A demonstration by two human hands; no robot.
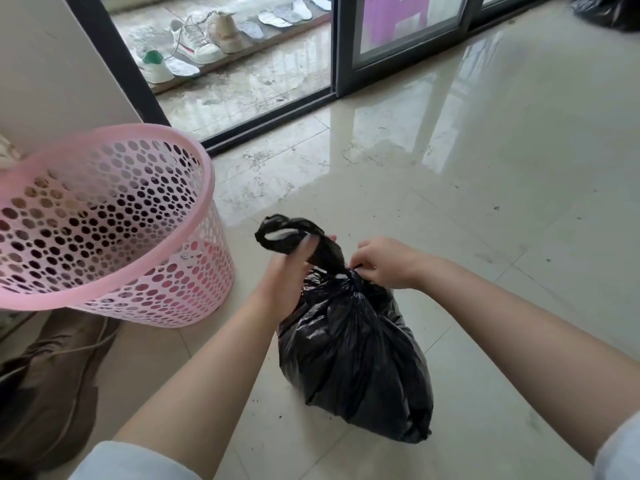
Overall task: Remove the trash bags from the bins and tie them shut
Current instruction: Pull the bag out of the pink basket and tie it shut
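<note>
One pink bin [104,220] stands on the floor [485,168] just left of one black bag [353,355]. Two hands work its neck: left hand [291,271] grips the twisted top, right hand [381,263] pinches the knot.

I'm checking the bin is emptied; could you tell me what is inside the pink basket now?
No bag lines the pink basket; only its perforated wall shows. Its bottom is out of sight. The black trash bag sits outside on the floor.

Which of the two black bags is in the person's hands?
The near bag beside the pink bin: the left hand grips its twisted neck, the right hand pinches the knot. The other bag lies untouched far right.
</note>
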